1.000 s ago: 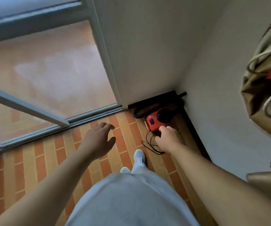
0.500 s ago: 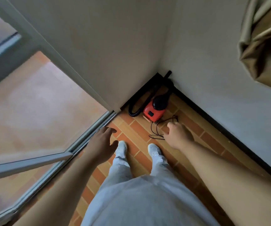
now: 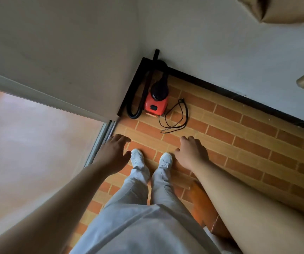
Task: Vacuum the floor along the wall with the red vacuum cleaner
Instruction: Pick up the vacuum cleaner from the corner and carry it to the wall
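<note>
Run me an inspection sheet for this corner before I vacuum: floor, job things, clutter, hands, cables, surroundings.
Surface: brick-pattern floor, edged by a black baseboard.
Job's things: red vacuum cleaner stands in the corner, with its black hose looped on the door side.
Clutter: orange-brown object under the right forearm, cannot identify.
Hands: left hand and right hand are both open, hold nothing and are clear of the vacuum cleaner.
Cables: black power cord lies in a loose loop on the floor beside the vacuum cleaner, with its plug lying loose.
Surroundings: pale walls; glass door on the left; beige fabric at upper right.
</note>
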Tool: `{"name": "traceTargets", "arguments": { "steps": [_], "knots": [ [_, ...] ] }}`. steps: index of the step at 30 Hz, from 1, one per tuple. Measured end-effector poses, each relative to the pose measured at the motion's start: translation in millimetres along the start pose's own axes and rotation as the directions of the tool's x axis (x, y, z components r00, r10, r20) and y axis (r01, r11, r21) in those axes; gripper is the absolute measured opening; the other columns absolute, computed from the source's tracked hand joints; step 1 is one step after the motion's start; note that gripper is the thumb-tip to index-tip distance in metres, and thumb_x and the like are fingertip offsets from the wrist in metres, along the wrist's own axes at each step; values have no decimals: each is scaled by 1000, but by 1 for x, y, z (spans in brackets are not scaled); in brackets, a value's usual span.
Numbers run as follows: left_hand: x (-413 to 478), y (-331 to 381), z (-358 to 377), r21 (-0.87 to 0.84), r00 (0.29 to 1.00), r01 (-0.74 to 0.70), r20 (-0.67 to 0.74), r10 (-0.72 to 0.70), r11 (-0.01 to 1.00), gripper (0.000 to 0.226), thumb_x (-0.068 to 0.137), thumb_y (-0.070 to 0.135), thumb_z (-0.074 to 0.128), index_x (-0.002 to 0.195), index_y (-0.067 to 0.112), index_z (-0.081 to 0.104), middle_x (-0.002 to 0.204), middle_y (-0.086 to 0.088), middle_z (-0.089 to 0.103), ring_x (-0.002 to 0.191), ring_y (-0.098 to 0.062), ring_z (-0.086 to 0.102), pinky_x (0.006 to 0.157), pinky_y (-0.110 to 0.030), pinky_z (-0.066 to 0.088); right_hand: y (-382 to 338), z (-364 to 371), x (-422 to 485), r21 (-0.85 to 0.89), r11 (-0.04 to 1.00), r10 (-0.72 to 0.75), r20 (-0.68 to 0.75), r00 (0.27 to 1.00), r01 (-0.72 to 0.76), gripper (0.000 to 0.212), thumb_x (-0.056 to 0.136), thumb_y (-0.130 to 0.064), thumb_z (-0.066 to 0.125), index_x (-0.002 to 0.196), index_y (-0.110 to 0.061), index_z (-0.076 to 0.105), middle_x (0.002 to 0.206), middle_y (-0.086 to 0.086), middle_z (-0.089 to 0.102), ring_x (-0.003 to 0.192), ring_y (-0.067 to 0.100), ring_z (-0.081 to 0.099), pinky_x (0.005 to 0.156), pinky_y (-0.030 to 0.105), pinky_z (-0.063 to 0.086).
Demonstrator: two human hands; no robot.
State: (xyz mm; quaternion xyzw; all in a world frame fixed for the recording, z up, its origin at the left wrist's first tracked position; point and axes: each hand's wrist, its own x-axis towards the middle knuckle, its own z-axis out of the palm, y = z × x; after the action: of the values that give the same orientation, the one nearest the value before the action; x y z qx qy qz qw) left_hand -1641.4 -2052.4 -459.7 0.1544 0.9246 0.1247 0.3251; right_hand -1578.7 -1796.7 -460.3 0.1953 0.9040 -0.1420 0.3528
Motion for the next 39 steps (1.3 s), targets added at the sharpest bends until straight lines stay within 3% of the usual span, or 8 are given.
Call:
{"name": "traceTargets", "arguments": {
  "steps": [8,15,21,28,34,39],
  "knots": [
    [31,40,30,16,996,-77,47,76,997,45,95,32,62,138,21,55,146,-2,52,133,-24,47,106,-43,45,57,3,24,96,990,102,-6,995,-101,38,101,-31,54,132,-10,55,132,13,58,123,34,55,94,44,50],
    [88,46,83,-192,992,40,127,-16,981,47,88,16,66,134,14,59,142,-10,54,128,-30,49,102,-40,44,64,19,74,95,984,153,14,988,-154,39,100,-32,57,131,-9,56,131,16,59,121,37,57,92,45,51],
    [161,1,123,-283,991,111,102,-85,953,37,92,14,62,128,10,63,135,-14,58,124,-32,52,101,-37,43,58,53,143,68,978,192,58,980,-196,40,99,-31,56,128,-4,56,130,20,61,121,41,58,90,43,50],
    [221,-66,121,-232,987,114,134,-85,966,42,90,15,62,131,15,60,139,-10,55,112,-29,57,91,-34,44,39,78,193,62,963,254,108,961,-261,43,100,-33,54,133,-5,54,133,20,59,120,38,58,86,43,50],
    [280,-84,136,-123,991,-4,134,21,992,43,93,20,61,136,17,57,145,-7,53,128,-27,50,101,-40,44,18,100,265,82,966,240,62,969,-245,46,100,-33,54,134,-4,52,133,21,57,122,39,56,87,41,48],
    [334,-77,181,-121,984,-38,170,59,992,45,91,16,61,136,16,57,144,-7,53,130,-25,48,102,-40,43,21,134,343,121,974,184,59,981,-190,43,100,-29,55,135,-5,53,133,21,57,123,39,55,88,40,47]
  ]
}}
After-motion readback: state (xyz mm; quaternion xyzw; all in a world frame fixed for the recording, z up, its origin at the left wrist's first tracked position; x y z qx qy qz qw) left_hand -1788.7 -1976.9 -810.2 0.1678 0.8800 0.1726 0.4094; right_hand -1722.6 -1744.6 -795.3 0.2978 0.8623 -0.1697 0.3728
